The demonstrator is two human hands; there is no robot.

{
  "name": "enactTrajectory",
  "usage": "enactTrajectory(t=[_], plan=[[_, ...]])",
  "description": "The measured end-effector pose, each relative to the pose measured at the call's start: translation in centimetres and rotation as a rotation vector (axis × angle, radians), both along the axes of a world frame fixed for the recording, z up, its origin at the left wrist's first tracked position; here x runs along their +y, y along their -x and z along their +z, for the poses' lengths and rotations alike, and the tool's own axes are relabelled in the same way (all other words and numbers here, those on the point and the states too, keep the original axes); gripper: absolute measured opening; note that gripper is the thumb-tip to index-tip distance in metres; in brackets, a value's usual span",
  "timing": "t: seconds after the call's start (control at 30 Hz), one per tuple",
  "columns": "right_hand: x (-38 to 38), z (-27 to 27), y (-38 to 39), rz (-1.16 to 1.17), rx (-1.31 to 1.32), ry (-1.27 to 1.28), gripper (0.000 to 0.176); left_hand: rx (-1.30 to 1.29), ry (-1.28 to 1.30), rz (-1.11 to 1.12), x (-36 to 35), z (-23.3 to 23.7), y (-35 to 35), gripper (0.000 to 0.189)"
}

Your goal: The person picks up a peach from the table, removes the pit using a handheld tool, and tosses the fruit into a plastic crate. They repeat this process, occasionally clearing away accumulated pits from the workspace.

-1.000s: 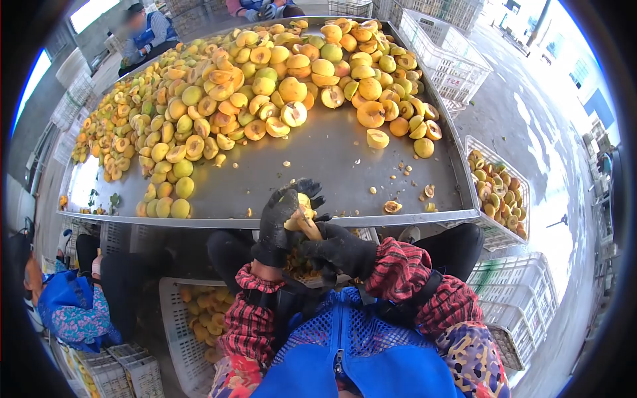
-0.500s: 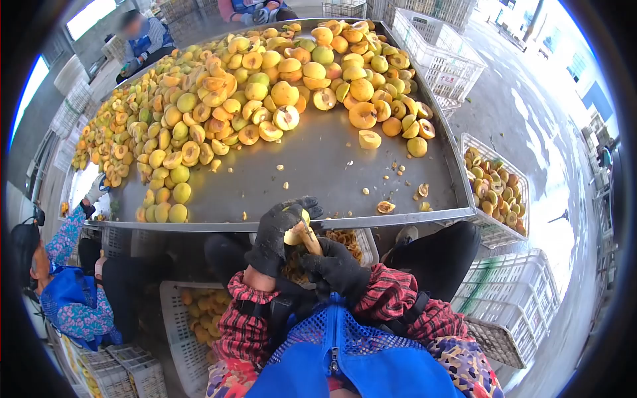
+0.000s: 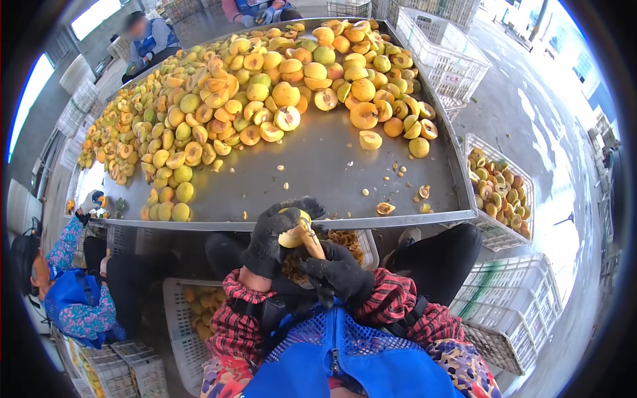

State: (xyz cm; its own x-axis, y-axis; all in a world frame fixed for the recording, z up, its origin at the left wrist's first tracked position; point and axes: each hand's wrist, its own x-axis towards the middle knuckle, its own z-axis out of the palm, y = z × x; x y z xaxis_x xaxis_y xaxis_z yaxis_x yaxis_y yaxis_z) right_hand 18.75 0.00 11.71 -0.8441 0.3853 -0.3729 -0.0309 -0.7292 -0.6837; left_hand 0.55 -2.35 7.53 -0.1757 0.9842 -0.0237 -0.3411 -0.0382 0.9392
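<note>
While the left hand [image 3: 265,240] has its fingers [image 3: 307,206] curled round a cut fruit [image 3: 290,239] near the counter [image 3: 318,156], the right hand [image 3: 340,272] clasps a tan handle [image 3: 312,247]. Heaped fruit [image 3: 215,89] covers the counter's far side.

At the left, the grey wall [image 3: 106,37] is broken by bright windows [image 3: 32,99]; at the right, the grey floor [image 3: 496,114] is washed with white light [image 3: 574,186] (patchy nearer the table [image 3: 318,166]).
</note>
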Motion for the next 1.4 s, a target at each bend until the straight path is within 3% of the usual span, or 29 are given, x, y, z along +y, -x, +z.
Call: enactTrajectory(t=[0.2,0.3,0.4,0.5,0.6,0.7,0.8,0.9,1.0,1.1,1.23,1.3,1.37,1.4], plan=[[0.1,-0.7,-1.0,0.02,0.093,0.101,0.026,0.095,0.036,-0.124,0.1,0.6,-0.2,0.046],[0.5,-0.8,-1.6,0.051,0.128,0.115,0.027,-0.151,0.061,-0.067,-0.1,2.0,-1.4,0.039],[0.9,-0.3,-1.8,0.059,0.092,0.07,0.029,0.163,0.033,-0.097,-0.4,2.0,-0.8,0.042],[1.2,-0.1,-2.4,0.08,0.064,0.011,0.032,-0.294,0.107,-0.063,0.0,2.0,-0.9,0.036],[1.9,0.5,-2.9,0.121,0.089,0.065,0.033,-0.291,0.131,-0.041,-0.7,3.2,-1.3,0.029],[2.6,0.5,-3.3,0.174,0.111,0.241,0.032,-0.054,-0.001,-0.143,-0.8,4.1,-1.6,0.024],[2.7,-0.6,-3.5,0.186,0.124,0.303,0.035,0.81,-0.227,-0.229,-0.3,3.9,-0.3,0.026],[3.4,-1.3,-4.5,0.273,0.153,0.26,0.035,-0.088,0.02,-0.223,0.4,4.7,-1.5,0.022],[4.0,-1.6,-5.2,0.316,0.182,0.287,0.031,-0.214,0.232,-0.322,1.7,5.9,-1.5,0.027],[4.3,-0.8,-5.8,0.326,0.139,0.299,0.03,-0.242,0.175,-0.542,2.6,4.0,-0.9,0.033],[5.0,-0.7,-5.8,0.367,0.072,0.254,0.029,-0.168,0.195,-0.448,3.1,1.6,-0.4,0.029],[5.1,-1.2,-5.7,0.311,0.051,0.152,0.03,0.266,0.025,-0.35,2.1,0.1,0.1,0.034],[4.3,-1.8,-5.3,0.178,0.024,-0.021,0.031,0.45,-0.023,-0.286,1.8,-0.1,-0.3,0.035],[4.5,-1.9,-5.5,0.22,0.018,-0.005,0.032,0.421,0.014,-0.274,1.7,0.8,-1.1,0.033]])
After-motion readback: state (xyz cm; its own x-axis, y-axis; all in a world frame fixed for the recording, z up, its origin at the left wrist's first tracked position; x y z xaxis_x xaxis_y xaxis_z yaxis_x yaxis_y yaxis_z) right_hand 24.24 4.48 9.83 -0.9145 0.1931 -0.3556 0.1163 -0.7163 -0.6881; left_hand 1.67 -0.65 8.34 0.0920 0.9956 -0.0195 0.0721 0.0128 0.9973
